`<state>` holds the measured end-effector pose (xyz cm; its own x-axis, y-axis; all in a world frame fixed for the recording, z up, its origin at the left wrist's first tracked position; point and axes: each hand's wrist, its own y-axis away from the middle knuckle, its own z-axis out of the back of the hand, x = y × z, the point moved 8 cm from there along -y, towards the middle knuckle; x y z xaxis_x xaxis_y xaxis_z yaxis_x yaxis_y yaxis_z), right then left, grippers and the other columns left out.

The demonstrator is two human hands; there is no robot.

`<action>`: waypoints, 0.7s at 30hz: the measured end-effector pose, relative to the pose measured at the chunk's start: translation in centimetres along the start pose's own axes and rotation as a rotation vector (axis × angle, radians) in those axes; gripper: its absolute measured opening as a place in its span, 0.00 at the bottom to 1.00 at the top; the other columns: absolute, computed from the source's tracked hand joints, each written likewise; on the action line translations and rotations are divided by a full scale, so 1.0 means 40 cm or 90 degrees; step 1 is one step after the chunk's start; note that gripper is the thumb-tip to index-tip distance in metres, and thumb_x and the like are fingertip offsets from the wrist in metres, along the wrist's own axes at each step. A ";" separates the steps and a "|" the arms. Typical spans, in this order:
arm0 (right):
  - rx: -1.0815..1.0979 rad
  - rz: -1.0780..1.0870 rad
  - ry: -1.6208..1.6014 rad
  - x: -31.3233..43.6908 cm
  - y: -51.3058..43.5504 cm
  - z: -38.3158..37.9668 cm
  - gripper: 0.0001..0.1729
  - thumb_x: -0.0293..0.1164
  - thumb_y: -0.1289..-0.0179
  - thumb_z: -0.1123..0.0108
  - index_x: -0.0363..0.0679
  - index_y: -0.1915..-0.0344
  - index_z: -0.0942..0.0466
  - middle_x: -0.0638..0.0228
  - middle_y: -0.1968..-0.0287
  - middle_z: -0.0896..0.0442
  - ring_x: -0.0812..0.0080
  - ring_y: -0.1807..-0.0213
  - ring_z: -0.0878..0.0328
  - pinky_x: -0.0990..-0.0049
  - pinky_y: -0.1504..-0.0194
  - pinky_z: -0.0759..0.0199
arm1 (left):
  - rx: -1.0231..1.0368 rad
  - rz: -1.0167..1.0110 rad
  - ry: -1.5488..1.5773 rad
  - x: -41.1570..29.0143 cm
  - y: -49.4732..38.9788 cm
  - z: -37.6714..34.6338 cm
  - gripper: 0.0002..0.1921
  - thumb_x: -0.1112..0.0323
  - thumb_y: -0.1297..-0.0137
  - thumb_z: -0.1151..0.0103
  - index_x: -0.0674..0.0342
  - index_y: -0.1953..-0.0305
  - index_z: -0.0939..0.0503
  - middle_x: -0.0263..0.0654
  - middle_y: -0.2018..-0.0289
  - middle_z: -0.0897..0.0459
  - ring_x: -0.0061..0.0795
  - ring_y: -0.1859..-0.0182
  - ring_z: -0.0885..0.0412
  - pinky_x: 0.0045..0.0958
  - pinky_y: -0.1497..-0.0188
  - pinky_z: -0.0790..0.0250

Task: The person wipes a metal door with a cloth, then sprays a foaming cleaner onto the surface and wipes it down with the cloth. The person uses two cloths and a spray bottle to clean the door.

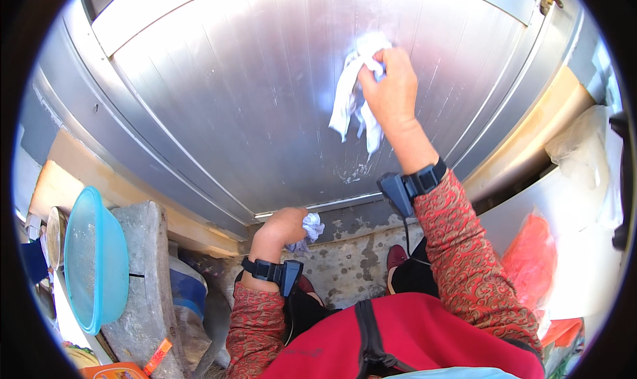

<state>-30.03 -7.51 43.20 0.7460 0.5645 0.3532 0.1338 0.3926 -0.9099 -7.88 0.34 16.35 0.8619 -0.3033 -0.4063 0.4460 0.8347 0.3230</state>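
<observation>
My right hand (394,88) grips a white cloth (343,97) and presses its upper part to a metal door panel (239,115). The cloth's loose ends hang down below my fingers. Thin vertical grooves and pale streaks run down the panel, with whitish spots under the cloth. Lower down on the left, my left hand (279,225) is closed around a crumpled, pale bluish-white cloth (312,227), held above the wet-spotted concrete floor (343,267). Part of that second cloth is hidden by the fingers.
On the left, a blue plastic basin (112,269) stands tilted on its side on a worn grey bench (149,279). A stuffed sack (186,289) is beside it. To the right are a red plastic bag (531,259) and a clear plastic bag (580,150). A latch (553,0) is at the upper right.
</observation>
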 end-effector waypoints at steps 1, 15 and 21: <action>0.022 -0.033 -0.004 -0.014 0.045 -0.015 0.11 0.27 0.48 0.32 0.38 0.66 0.25 0.57 0.66 0.24 0.53 0.63 0.22 0.63 0.61 0.27 | -0.004 0.005 0.000 0.003 0.001 0.003 0.18 0.68 0.48 0.37 0.64 0.53 0.19 0.55 0.56 0.15 0.57 0.49 0.19 0.46 0.47 0.27; -0.063 -0.046 0.063 0.028 0.002 -0.023 0.11 0.30 0.52 0.32 0.41 0.69 0.24 0.59 0.68 0.20 0.53 0.65 0.20 0.61 0.64 0.26 | 0.026 0.021 0.003 -0.023 0.011 0.020 0.17 0.72 0.46 0.41 0.66 0.52 0.18 0.54 0.54 0.15 0.54 0.48 0.19 0.44 0.46 0.27; -0.101 -0.011 0.074 0.061 -0.112 -0.004 0.13 0.33 0.50 0.32 0.39 0.67 0.22 0.56 0.66 0.17 0.51 0.62 0.19 0.61 0.60 0.25 | 0.006 0.006 0.018 -0.032 0.018 0.026 0.17 0.72 0.45 0.41 0.66 0.53 0.18 0.54 0.54 0.15 0.53 0.48 0.19 0.44 0.46 0.27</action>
<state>-28.72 -8.01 48.11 0.8117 0.4677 0.3499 0.2418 0.2763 -0.9302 -8.40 0.86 18.00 0.8589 -0.2827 -0.4271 0.4408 0.8326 0.3353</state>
